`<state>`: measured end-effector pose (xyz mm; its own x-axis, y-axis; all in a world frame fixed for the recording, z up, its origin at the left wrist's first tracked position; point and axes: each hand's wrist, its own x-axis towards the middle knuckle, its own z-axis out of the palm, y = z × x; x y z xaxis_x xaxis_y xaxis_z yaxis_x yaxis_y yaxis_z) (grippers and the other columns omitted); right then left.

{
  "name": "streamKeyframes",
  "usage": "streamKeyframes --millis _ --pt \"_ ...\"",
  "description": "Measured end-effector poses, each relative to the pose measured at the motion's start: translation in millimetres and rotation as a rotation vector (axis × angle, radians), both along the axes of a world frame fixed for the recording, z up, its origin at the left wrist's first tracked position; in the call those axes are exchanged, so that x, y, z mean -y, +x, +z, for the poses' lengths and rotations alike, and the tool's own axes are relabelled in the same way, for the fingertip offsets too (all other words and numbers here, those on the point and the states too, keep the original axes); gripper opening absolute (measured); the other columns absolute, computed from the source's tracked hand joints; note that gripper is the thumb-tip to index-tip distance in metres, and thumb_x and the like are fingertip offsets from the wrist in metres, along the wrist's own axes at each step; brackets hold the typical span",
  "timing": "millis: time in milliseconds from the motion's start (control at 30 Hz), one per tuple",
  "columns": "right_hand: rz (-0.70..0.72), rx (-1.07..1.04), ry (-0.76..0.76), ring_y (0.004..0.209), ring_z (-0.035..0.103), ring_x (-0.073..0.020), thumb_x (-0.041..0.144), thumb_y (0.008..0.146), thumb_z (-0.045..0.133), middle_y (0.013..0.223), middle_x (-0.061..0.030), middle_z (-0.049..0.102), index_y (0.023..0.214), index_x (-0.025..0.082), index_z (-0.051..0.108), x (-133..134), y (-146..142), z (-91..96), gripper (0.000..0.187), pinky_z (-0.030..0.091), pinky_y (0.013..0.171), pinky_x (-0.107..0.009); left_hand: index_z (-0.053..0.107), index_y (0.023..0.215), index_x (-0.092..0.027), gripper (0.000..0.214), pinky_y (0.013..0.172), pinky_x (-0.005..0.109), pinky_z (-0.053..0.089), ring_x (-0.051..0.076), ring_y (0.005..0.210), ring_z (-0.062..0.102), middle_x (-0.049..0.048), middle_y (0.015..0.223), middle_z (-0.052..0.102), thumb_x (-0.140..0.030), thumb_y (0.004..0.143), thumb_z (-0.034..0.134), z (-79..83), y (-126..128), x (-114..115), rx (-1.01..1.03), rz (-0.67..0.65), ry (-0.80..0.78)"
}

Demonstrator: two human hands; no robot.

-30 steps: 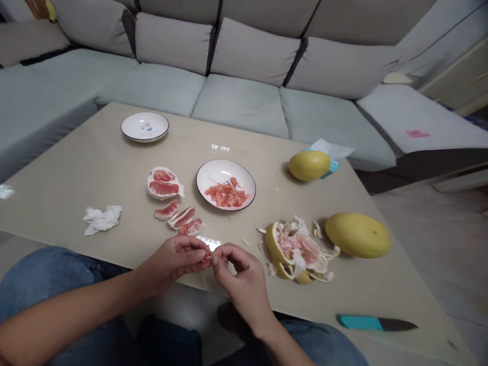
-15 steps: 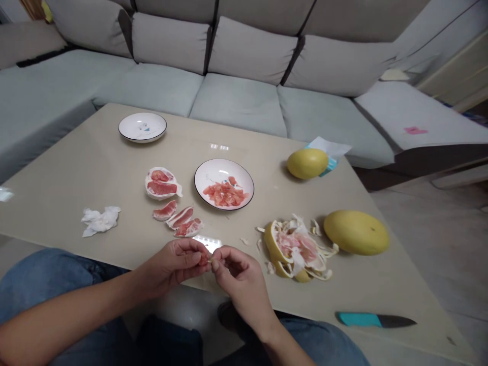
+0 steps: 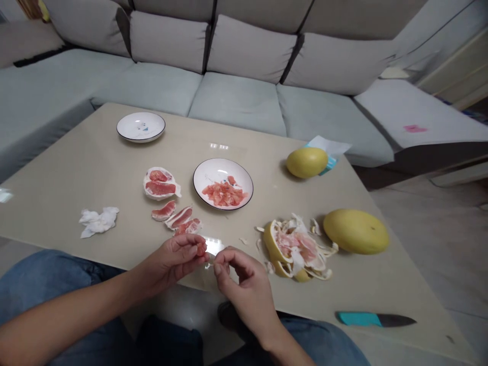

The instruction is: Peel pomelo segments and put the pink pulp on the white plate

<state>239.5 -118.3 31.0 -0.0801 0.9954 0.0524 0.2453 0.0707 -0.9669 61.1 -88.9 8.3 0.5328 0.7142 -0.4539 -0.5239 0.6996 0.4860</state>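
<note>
Near the table's front edge, my left hand [image 3: 179,262] pinches a small piece of red pomelo flesh [image 3: 201,248] between thumb and fingers. Just to its right, my right hand [image 3: 244,279] is closed, thumb against forefinger, on a scrap too small to make out. Beyond my left hand lie several pomelo segments [image 3: 179,218], and behind them a partly peeled pomelo chunk [image 3: 160,188] in white membrane. A white plate [image 3: 206,170] with a dark rim holds peeled pomelo pieces [image 3: 224,194]. To the right, an opened pomelo rind [image 3: 271,241] is filled with membranes and peel strips.
Two whole yellow pomelos [image 3: 356,231] are on the right, the farther one beside a blue tissue pack [image 3: 331,163]. A turquoise-handled knife [image 3: 375,319] lies at the front right. Another white plate [image 3: 141,127] stands far left, crumpled tissue [image 3: 99,221] nearer. A sofa [image 3: 236,101] borders the table.
My hands have drawn slightly apart, the right moving a little to the right and the left a little to the left and up. The pomelo piece remains in the left.
</note>
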Motion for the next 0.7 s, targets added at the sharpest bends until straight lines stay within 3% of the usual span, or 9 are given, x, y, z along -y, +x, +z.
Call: streamKeyframes --millis 100,200,333,400,533,700 --pt "-0.039 0.141 0.103 0.062 0.053 -0.0143 0.021 0.082 0.052 0.066 0.0004 0.057 0.072 0.02 0.057 -8.6 19.2 4.8 0.012 0.042 0.058 -0.025 0.071 0.095 -0.014 0.015 0.084 0.018 0.053 0.01 0.085 0.069 0.0028 0.09 0.069 -0.014 0.08 0.073 -3.0 -0.2 -0.2 -0.001 -0.002 -0.01" --pt "-0.167 0.463 0.222 0.065 0.053 -0.0161 0.025 0.086 0.05 0.069 -0.001 0.058 0.073 0.021 0.056 -23.5 53.6 4.2 0.015 0.04 0.062 -0.028 0.072 0.097 -0.012 0.017 0.086 0.022 0.052 0.011 0.086 0.067 0.0053 0.092 0.07 -0.014 0.081 0.072 -5.3 -1.5 0.6 -0.023 0.003 0.007" --pt "-0.348 0.927 0.108 0.059 0.052 -0.0186 0.035 0.082 0.055 0.066 -0.0026 0.059 0.066 0.022 0.055 -40.1 106.5 -8.9 0.02 0.034 0.053 -0.029 0.073 0.101 -0.014 0.023 0.095 0.026 0.047 0.013 0.091 0.066 0.0059 0.094 0.072 -0.016 0.078 0.075 -4.8 -2.7 2.4 -0.104 -0.012 0.043" --pt "-0.402 1.062 0.029 0.057 0.053 -0.0197 0.037 0.079 0.058 0.068 -0.0045 0.062 0.068 0.022 0.059 -43.2 127.0 -16.4 0.018 0.03 0.048 -0.029 0.073 0.101 -0.016 0.026 0.094 0.028 0.046 0.014 0.09 0.066 0.0046 0.093 0.072 -0.017 0.075 0.077 -3.7 -1.8 2.8 -0.192 -0.03 0.071" --pt "-0.424 1.042 0.144 0.068 0.061 -0.0227 0.028 0.083 0.051 0.087 -0.0093 0.071 0.087 0.021 0.071 -41.0 138.8 -21.5 0.021 0.039 0.055 -0.031 0.07 0.099 -0.019 0.031 0.082 0.028 0.049 0.015 0.084 0.067 0.0024 0.085 0.071 -0.018 0.07 0.081 -2.0 2.5 2.2 -0.344 -0.023 0.239" --pt "-0.184 0.828 0.156 0.069 0.064 -0.0228 0.04 0.086 0.057 0.074 -0.0066 0.071 0.084 0.021 0.072 -29.5 97.5 -11.8 0.024 0.047 0.065 -0.034 0.065 0.09 -0.017 0.021 0.077 0.027 0.051 0.015 0.08 0.066 0.0028 0.081 0.07 -0.02 0.073 0.078 0.8 4.7 4.6 -0.423 -0.028 0.4"
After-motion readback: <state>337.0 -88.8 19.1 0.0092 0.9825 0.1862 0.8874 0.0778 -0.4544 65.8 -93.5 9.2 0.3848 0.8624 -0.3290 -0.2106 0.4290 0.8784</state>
